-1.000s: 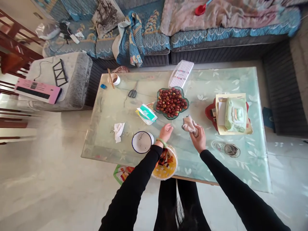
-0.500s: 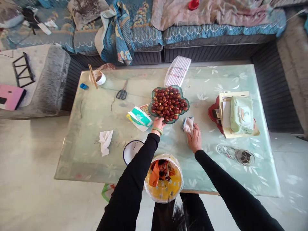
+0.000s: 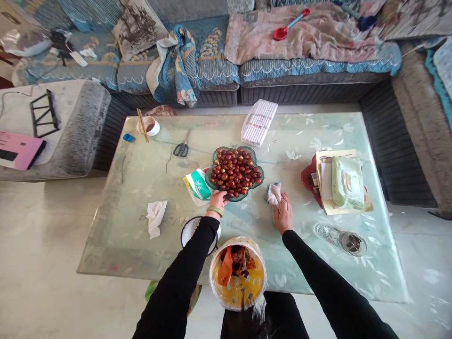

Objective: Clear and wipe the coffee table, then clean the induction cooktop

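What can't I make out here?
In the head view:
Crumpled pale cloth: partly covered by the right hand.
Green scalloped dish: floor hidden by red-brown round fruit.
White round enamel basin, blue-rimmed: partly behind the black left sleeve.
White-and-green plastic packet: lettering too small to read.
Pink-and-black rectangular device: cut off by the left edge.

1. A dark green dish [image 3: 250, 151] with a scalloped, flower-like rim is seen near the middle of the glass-topped table [image 3: 116, 226]; it is gripped at its near-left rim, and whether its base is raised cannot be told.
2. Small, glossy, reddish-brown fruits [image 3: 235, 170] are heaped in the dish, by which they are held almost to the rim; a few are marked with paler patches.
3. A pale, crumpled cloth [image 3: 274, 194], edged in blue-grey, is held bunched at the tabletop, just right of the dish and apart from it; its near end is covered.
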A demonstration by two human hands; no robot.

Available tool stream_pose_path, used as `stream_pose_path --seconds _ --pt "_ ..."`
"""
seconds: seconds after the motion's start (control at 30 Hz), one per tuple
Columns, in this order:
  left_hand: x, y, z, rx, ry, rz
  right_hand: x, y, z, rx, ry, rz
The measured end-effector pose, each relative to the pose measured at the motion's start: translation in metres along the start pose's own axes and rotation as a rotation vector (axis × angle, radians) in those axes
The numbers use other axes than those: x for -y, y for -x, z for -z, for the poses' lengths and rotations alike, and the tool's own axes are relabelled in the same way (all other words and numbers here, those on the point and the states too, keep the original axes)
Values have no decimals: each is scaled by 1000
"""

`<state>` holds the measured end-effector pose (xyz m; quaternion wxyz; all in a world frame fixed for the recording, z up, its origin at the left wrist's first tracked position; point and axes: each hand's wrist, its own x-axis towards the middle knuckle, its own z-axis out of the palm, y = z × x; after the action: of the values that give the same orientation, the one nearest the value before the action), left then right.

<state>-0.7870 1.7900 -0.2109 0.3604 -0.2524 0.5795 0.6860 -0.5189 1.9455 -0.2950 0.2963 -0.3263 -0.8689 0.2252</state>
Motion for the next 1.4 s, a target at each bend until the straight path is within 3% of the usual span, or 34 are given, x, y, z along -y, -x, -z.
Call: stream_pose_path --seconds 0.17,0.47,0.63,0.8,0.9,1.0,1.1,1.13,1.2,1.3,1.4 --pt "-21 -14 5 -82 122 -21 1 1 0 0 16 -2" --pt "-82 -70 -14 -213 340 -106 -3 4 -5 -9 56 2" --pt "-88 -80 -18 -248 334 -130 -2 6 -6 15 71 -9" --pt "-74 -64 -31 -260 214 -186 1 5 -5 33 67 -19" --pt "-49 -48 -67 -190 49 -198 2 4 -5 39 71 -15" --pt "-34 -45 -131 -56 -147 -255 3 4 -5 31 73 1" --pt "-45 -58 -205 46 -351 -443 4 4 -5 35 79 -11" --pt "-52 -65 -227 67 -606 -598 4 3 -4 38 81 -16" --pt "-66 -80 -261 32 -1008 -748 5 3 -4 43 81 -25" --pt "-76 -96 -287 -50 -1330 -742 6 3 -3 49 79 -30" --pt "-75 -102 -288 -95 -1424 -728 5 2 -3 57 74 -29"
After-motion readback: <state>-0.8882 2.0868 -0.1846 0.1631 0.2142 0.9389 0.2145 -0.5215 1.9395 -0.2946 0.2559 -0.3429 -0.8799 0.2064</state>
